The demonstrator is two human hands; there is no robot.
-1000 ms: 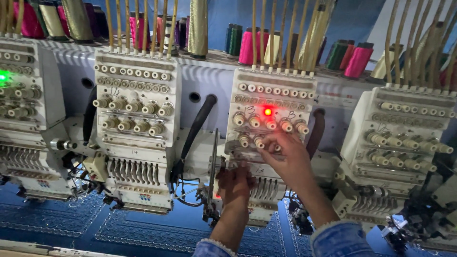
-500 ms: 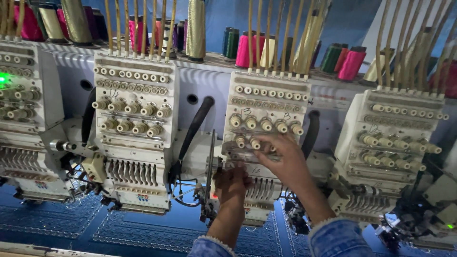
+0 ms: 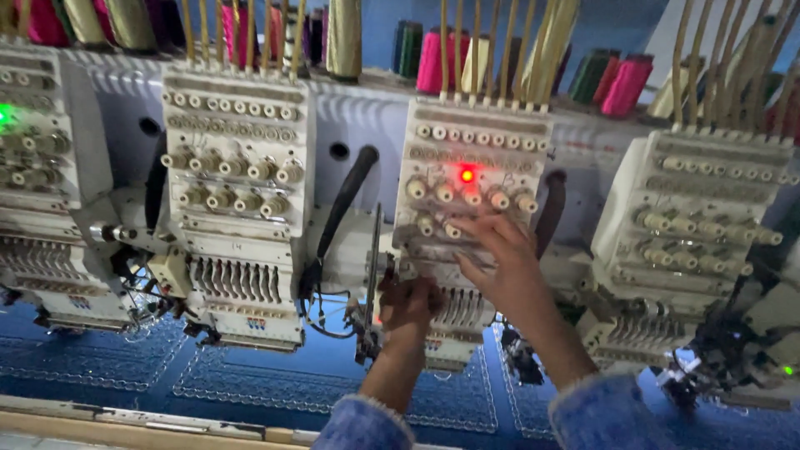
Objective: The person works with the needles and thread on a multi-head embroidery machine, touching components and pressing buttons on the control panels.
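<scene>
Right hand [image 3: 504, 267]: fingers [image 3: 475, 227] spread and laid flat on the front of the third embroidery head [image 3: 471, 208], tips just below the lower row of cream tension knobs [image 3: 467, 193]. Nothing is seen pinched between them. The palm covers the panel below the knobs.

Left hand [image 3: 410, 302]: fingers curled in, closed at the lower left edge of the same head, beside the needle bar row [image 3: 457, 310]. Whether anything is gripped cannot be told; the fingertips are hidden behind the knuckles. A thin upright metal lever [image 3: 375, 250] is seen just left of this hand.

Both wrists come up from fuzzy blue sleeves [image 3: 612, 412] at the bottom edge.

A red indicator lamp [image 3: 467, 175] is lit on the third head, just above the right hand's fingertips, between the two knob rows.

Outward: a black hose [image 3: 342, 208] is routed diagonally between the second head [image 3: 237, 192] and the third. The first head [image 3: 42, 167], at the far left, shows a green lamp [image 3: 7, 114]. The fourth head [image 3: 700, 233] is partly cut off at the right, with a small green light [image 3: 787, 370] low down.

Thread cones [image 3: 433, 60] in pink, green, gold and cream are racked along the top, with tan guide tubes [image 3: 500, 46] dropping to each head.

Blue fabric [image 3: 250, 387] with stitched white patterns is stretched under the heads; a pale frame rail [image 3: 125, 421] runs along the near edge.
</scene>
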